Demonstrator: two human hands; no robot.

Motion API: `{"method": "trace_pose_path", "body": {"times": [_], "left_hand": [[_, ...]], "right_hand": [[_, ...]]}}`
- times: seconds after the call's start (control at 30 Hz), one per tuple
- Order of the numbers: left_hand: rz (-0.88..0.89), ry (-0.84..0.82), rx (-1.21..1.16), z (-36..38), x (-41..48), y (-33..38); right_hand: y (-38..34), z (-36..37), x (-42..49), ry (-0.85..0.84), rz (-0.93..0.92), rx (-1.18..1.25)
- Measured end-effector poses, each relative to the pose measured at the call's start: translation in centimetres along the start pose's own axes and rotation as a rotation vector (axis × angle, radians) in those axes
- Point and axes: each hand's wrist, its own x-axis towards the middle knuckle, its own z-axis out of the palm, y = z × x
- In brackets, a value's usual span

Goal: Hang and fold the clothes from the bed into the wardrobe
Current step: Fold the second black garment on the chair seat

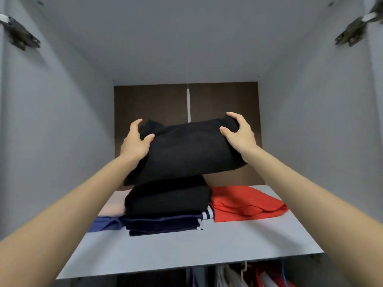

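Head view: below the hands, a shelf point(186, 245) carries a stack point(167, 199) of one black and one navy fold. One pink fold point(112, 206) and one blue fold point(103, 223) lie beside the left forearm, and one red fold point(244, 201) lies beside the right. Hangers point(244, 274) show beneath the shelf. The left hand point(134, 141) and right hand point(240, 133) each grip one end of one black bundle point(186, 150), directly above the stack.

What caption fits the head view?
Left hand and right hand hold a folded black garment over the clothes stack.

Dark metal hinge point(20, 35) upper left, second hinge point(350, 34) upper right; white strip point(188, 105) vertical on brown back panel point(151, 102).
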Motion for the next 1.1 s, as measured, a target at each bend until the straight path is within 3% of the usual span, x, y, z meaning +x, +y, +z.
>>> {"method": "trace_pose_path", "body": {"times": [0.33,0.57,0.7,0.8,0.83,0.87,0.93,0.97,1.03,1.1], "left_hand": [[0.07,-0.401,-0.048,19.7,1.7,8.7],[0.069,-0.574,-0.141,30.7,-0.9,11.0],[0.083,-0.61,-0.06,35.0,-2.1,10.3],[0.07,-0.639,-0.015,37.0,-3.1,8.4],[0.068,-0.676,-0.019,37.4,-3.2,7.7],[0.066,-0.724,-0.024,37.7,-3.3,7.0],[0.064,-0.809,-0.022,37.9,-3.3,5.9],[0.057,-0.83,-0.021,37.9,-3.3,5.5],[0.059,-0.842,0.004,37.7,-3.5,5.0],[0.069,-0.925,0.106,37.2,-3.9,4.7]], "right_hand": [[3.5,-14.6,-3.4,0.183,0.175,-0.223],[7.5,-18.0,-8.1,0.122,0.418,-0.154],[10.0,-18.0,-9.5,0.123,0.498,-0.07],[11.4,-18.1,-10.4,0.006,0.516,-0.095],[11.5,-18.0,-10.6,-0.066,0.525,-0.203],[11.5,-18.1,-10.7,-0.155,0.491,-0.459],[11.0,-18.1,-10.2,-0.223,0.289,-1.054],[10.5,-18.0,-9.8,-0.207,0.141,-1.234],[9.6,-17.7,-9.0,-0.32,-0.041,-1.375],[9.4,-17.5,-8.1,-0.639,0.062,-1.384]]}}
